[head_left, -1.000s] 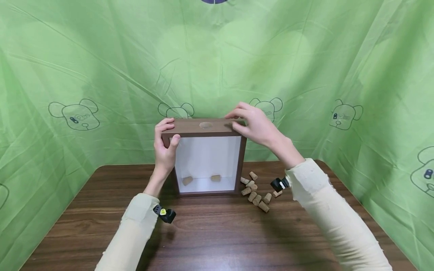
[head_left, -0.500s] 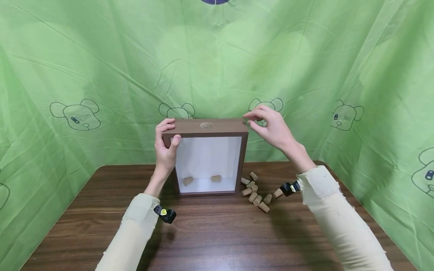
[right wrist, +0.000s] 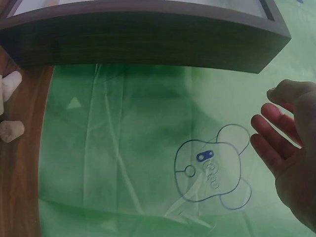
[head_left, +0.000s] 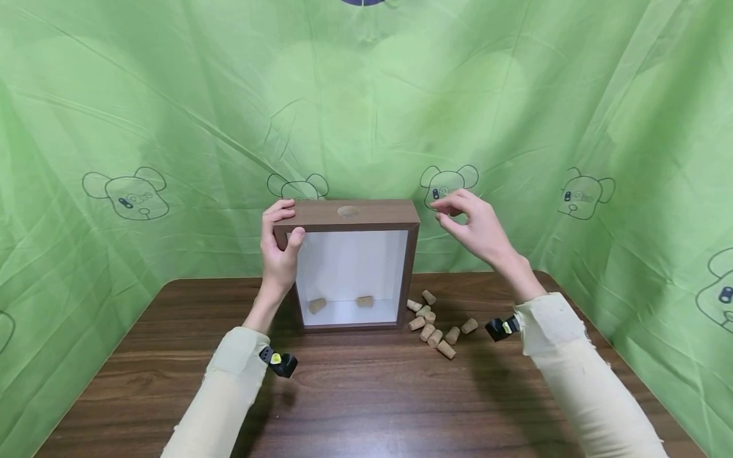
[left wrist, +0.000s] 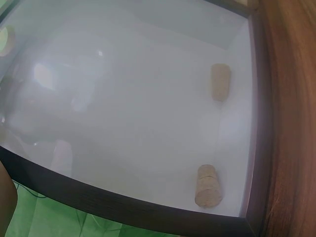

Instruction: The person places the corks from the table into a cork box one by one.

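Brace the box's left corner, work lightly on its right

The surface (head_left: 343, 394) spreads in front of the framed box (head_left: 378, 214), which stands upright on it. Just right of the box, by its lower corner, loose corks (head_left: 427, 331) lie in a jumbled cluster; taking one at a time from the edge farthest from the box would probably disturb the others least. Behind the box's clear front, two enclosed corks (head_left: 364, 301) rest along its bottom, well apart.

The left hand (head_left: 279, 254) grasps the box's upper left corner, thumb on the front, fingers over the top. That brace looks sound: the box is shallow for its height, so a knock could rock it. The right hand (head_left: 472, 226) is released, fingers loosely bent with nothing visible between them, raised beside the box's top right corner and apart from it. Any reach to the loose corks is best made without brushing the box's side. An oval spot (head_left: 348, 212) marks the box's top; whether it is an open hole is hard to tell, so a cork offered there wants slow, straight lining up. Behind the box hangs green cloth (head_left: 355, 114).
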Demonstrator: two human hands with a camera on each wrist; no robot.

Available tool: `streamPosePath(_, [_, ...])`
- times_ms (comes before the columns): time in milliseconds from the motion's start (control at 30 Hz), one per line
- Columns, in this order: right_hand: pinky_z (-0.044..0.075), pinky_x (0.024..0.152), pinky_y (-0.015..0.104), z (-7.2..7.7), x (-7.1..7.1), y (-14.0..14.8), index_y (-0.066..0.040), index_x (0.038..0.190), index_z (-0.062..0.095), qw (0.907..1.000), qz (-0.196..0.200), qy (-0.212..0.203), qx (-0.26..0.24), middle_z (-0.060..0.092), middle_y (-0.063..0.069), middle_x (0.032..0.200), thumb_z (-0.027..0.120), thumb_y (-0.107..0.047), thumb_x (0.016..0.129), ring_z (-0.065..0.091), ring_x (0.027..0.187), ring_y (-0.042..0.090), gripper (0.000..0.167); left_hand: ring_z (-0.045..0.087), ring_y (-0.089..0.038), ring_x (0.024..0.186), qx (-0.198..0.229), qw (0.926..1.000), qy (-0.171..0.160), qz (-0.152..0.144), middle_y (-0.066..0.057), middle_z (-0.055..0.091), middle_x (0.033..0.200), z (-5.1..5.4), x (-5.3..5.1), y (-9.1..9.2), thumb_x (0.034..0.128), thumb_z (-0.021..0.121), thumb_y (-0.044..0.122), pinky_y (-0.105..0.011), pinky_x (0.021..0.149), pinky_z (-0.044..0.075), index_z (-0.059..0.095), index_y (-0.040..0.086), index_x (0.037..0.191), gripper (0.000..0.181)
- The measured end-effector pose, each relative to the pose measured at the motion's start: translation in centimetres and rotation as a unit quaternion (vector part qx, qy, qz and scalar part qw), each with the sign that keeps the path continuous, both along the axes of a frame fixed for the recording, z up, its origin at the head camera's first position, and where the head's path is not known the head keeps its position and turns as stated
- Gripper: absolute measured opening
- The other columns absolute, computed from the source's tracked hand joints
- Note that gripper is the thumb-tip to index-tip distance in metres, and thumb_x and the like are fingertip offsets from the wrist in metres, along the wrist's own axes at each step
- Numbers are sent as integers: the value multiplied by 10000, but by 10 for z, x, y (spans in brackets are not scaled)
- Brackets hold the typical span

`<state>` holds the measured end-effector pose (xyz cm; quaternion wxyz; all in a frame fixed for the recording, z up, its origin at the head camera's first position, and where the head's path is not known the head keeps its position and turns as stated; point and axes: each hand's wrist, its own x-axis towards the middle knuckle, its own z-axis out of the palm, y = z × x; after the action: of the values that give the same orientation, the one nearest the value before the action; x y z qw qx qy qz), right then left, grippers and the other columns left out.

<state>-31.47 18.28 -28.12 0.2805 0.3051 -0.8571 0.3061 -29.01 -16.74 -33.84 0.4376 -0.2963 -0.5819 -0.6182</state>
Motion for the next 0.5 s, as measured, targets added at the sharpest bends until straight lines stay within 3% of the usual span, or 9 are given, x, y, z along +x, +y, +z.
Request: streamPosePath(500, [533,833,414,-38,-6,17,-54,1121,715,9991,-59,-407,-55,679,69,1019,665,-85,910,640,905,198,218,447,-330,1316,-40,10000,-33,81,-393,454,1313,-1,0,-3,859,614,153,-302,1088,370,465,-199,1129,468])
